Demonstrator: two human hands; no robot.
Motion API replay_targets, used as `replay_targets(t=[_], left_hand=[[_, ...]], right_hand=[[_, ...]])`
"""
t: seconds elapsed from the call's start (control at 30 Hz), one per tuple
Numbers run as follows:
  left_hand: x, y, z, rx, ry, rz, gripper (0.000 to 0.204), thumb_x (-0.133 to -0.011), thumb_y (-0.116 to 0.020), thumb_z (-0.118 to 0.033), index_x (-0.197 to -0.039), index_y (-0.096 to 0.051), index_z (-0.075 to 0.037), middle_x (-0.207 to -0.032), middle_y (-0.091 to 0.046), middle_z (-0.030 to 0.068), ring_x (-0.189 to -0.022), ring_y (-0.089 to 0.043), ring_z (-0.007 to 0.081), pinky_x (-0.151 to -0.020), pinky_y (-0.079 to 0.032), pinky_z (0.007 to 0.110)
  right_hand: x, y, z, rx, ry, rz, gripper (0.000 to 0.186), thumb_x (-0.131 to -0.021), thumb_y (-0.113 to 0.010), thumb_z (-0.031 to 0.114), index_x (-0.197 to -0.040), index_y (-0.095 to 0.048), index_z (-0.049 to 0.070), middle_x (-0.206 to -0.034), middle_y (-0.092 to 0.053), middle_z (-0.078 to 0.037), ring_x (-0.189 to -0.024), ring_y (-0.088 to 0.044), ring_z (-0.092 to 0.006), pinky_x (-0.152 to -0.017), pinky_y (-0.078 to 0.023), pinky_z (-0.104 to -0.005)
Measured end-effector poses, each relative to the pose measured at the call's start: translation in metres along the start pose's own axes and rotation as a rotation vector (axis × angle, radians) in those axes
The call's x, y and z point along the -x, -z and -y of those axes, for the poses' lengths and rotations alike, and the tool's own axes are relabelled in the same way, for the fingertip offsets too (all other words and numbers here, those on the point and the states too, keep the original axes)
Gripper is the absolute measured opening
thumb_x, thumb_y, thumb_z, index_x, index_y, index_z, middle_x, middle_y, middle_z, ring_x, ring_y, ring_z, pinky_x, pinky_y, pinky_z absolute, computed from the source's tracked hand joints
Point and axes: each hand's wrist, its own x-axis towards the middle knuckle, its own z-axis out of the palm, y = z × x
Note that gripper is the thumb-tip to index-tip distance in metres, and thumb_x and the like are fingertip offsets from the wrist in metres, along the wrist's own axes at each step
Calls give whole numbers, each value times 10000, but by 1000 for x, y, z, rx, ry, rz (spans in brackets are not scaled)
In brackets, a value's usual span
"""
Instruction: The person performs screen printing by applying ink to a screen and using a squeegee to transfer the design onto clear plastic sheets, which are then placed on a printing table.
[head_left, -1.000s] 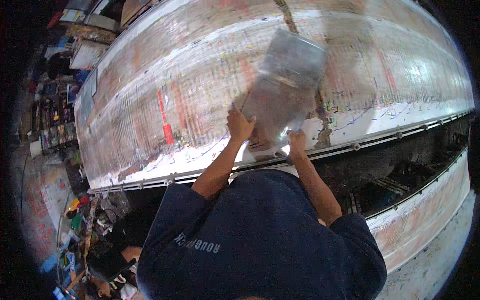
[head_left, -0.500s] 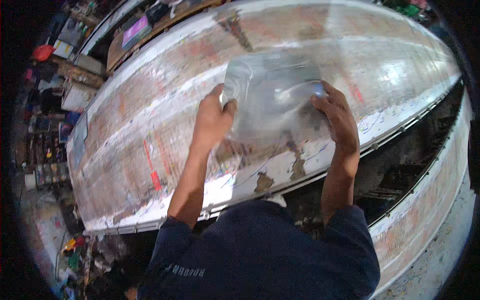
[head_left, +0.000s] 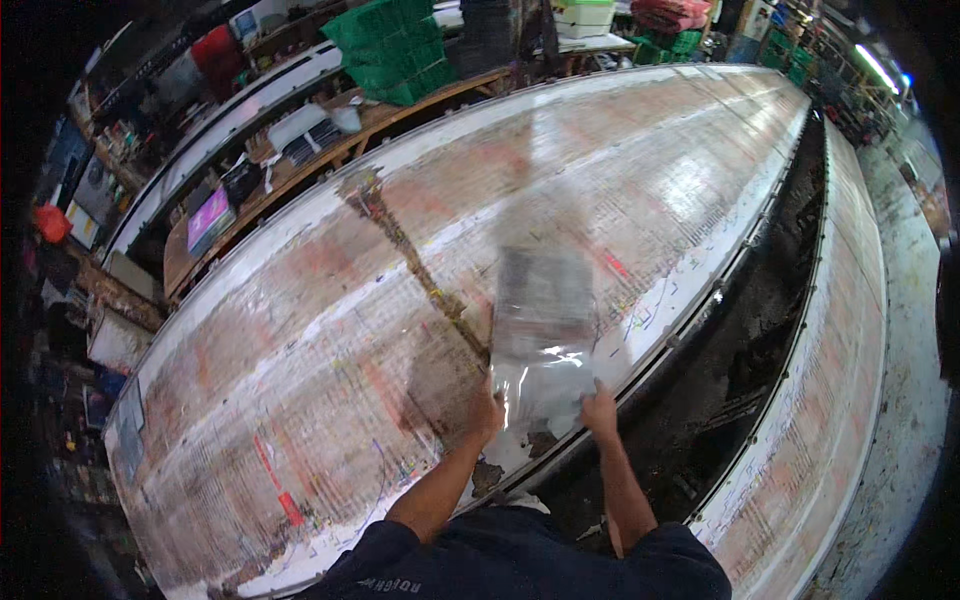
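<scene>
A clear, glossy plastic sheet [head_left: 545, 375], possibly a bag, hangs between my two hands, blurred at its far end. My left hand [head_left: 485, 415] grips its left edge, fingers partly hidden behind it. The right edge is pinched by my right hand [head_left: 598, 408]. Below the plastic lies a long table [head_left: 330, 340] with a brown-stained, paint-marked top and white borders. I cannot tell whether the sheet's far end touches the tabletop. A dark, crusty strip [head_left: 415, 265] crosses the table to the left of the sheet.
Alongside on the right, past a dark gap [head_left: 735, 340], runs a second long table [head_left: 800, 400]. Behind on the left, a wooden bench [head_left: 370, 125] carries green crates [head_left: 388, 50] and a purple package [head_left: 208, 215]. A metal rail edges the near table.
The plastic sheet, held wide and raised before, is now lower, nearer my body and stretched away from me. Both hands have come down with it. My view has tilted up toward the table's far end.
</scene>
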Motion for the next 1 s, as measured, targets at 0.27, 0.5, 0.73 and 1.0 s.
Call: replay_targets(t=[0.27,0.5,0.73,1.0], left_hand=[[34,-10,13,-29,267,280,787,-880,-641,-175,-1543,-230,-73,-1127,-618,304,-979,-619,466,-879,-475,530],[34,17,-4,-118,317,444,810,-873,-639,-196,-1533,-208,-14,-1315,-482,365,-1191,-512,488,-1026,-412,507],[49,-1,4,-256,180,261,729,-874,-632,-218,-1488,-318,18,-1383,-408,385,-1325,-361,530,-1103,-338,538],[44,16,-12,-342,344,318,599,-921,-591,-250,-1457,-415,-47,-1361,-494,287,-1298,-421,471,-1087,-366,523]], right_hand=[[29,-52,-18,391,-213,-59,880,-822,-641,228,-1506,-170,-63,-1262,-558,-285,-1054,-619,-454,-902,-511,-519],[45,-50,6,374,-218,-11,864,-825,-651,242,-1512,-208,-39,-1347,-489,-279,-1127,-591,-444,-933,-496,-510],[38,-52,-9,485,-163,-32,701,-818,-681,268,-1380,-392,-34,-1306,-551,-223,-1128,-610,-367,-927,-503,-502],[40,-47,-2,475,-191,-47,882,-818,-674,277,-1521,-228,-16,-1372,-485,-241,-1102,-610,-418,-884,-524,-496]])
